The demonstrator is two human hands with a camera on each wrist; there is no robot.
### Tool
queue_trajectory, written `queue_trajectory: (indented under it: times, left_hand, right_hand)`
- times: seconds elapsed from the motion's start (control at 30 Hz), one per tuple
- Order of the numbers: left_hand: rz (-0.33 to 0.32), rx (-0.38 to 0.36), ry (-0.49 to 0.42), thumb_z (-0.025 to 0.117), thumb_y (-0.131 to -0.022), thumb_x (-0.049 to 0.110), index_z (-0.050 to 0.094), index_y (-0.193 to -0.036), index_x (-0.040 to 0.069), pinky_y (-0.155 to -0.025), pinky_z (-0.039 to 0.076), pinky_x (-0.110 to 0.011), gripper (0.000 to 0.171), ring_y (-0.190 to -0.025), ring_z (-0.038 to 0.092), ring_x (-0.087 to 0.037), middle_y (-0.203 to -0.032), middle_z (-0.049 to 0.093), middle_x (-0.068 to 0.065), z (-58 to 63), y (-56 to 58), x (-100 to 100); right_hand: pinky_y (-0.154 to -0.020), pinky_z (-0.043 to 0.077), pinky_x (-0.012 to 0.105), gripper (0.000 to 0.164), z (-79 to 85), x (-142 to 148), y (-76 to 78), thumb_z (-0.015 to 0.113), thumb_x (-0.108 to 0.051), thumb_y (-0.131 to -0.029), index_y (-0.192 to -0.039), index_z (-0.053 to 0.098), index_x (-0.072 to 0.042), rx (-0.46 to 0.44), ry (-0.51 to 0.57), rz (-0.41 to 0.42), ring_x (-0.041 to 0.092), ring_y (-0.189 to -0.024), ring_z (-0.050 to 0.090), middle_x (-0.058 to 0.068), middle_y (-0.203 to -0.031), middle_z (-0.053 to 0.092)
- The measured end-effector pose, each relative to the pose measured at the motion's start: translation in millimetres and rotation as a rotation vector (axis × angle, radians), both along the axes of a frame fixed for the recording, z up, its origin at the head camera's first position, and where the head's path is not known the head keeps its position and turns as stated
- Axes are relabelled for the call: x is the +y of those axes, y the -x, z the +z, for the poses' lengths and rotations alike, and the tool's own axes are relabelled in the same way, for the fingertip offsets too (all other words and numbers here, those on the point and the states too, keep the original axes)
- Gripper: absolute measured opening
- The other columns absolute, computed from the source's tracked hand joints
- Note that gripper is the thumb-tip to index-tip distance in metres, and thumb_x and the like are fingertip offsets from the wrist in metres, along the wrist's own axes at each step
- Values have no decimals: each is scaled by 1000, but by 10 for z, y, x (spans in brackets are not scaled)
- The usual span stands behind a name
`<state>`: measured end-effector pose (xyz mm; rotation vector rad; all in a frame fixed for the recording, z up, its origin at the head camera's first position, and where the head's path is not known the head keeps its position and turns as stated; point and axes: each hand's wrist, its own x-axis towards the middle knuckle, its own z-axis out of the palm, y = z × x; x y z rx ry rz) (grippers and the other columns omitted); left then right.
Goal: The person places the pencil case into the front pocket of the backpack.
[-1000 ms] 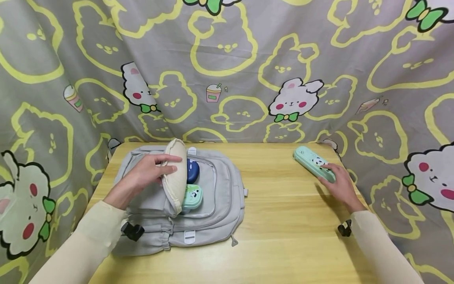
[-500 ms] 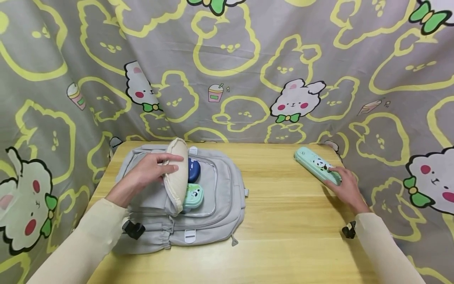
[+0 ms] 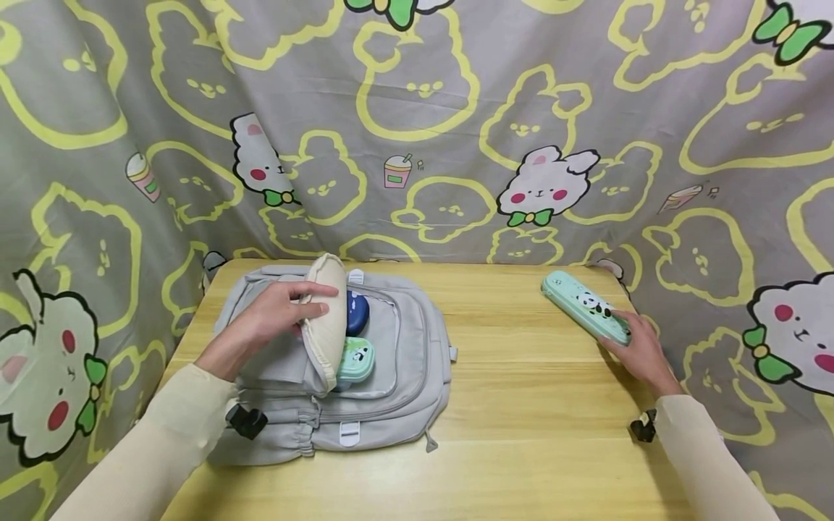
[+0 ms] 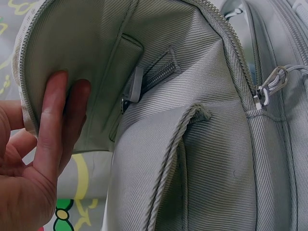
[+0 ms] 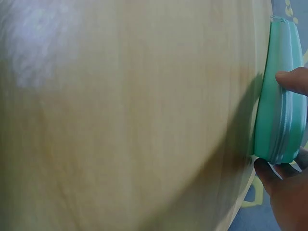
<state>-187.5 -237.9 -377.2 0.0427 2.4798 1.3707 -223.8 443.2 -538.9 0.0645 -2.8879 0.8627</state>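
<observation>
A grey backpack (image 3: 384, 420) lies on the table with its front pocket flap (image 3: 329, 329) folded up, cream lining outward. My left hand (image 3: 270, 315) pinches that flap near its edge. In the left wrist view, the fingers (image 4: 54, 127) lie on its grey face and the thumb is behind it. A dark blue rounded case (image 3: 356, 312) and a mint green case (image 3: 357, 359) with a panda picture show partly from under the flap. At the far right, my right hand (image 3: 641, 349) grips the near end of a long mint pencil case (image 3: 580, 304), its thumb along the zipped side (image 5: 284, 120).
The wooden table (image 3: 521, 434) stretches between the backpack and the pencil case. A patterned curtain (image 3: 449, 159) hangs behind and at both sides. A zipper pull (image 3: 431, 441) hangs off the backpack's near right side.
My right hand has slid along the pencil case toward its near end, uncovering more of the panda picture. The left hand and the flap have stayed in place.
</observation>
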Motion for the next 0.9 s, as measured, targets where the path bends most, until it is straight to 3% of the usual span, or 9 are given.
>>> queue_trajectory:
  times: [0.5, 0.9]
  left_hand:
    - [-8, 14, -26, 72, -105, 16, 69, -147, 6, -63, 55, -28, 44, -85, 63, -13, -164, 47, -24, -3, -14, 22]
    - [-11, 5, -33, 70, -106, 15, 67, -149, 6, -63, 54, -29, 44, -76, 61, -11, -160, 52, -24, -6, -19, 16]
  right_hand:
    - [-107, 31, 78, 73, -9, 21, -64, 75, -26, -104, -160, 43, 6, -30, 1, -31, 65, -141, 33, 46, -158, 34]
    - [-100, 36, 68, 72, -16, -94, -113, 79, -26, -100, -159, 47, 2, -9, 23, -77, 55, -132, 42, 41, -155, 39]
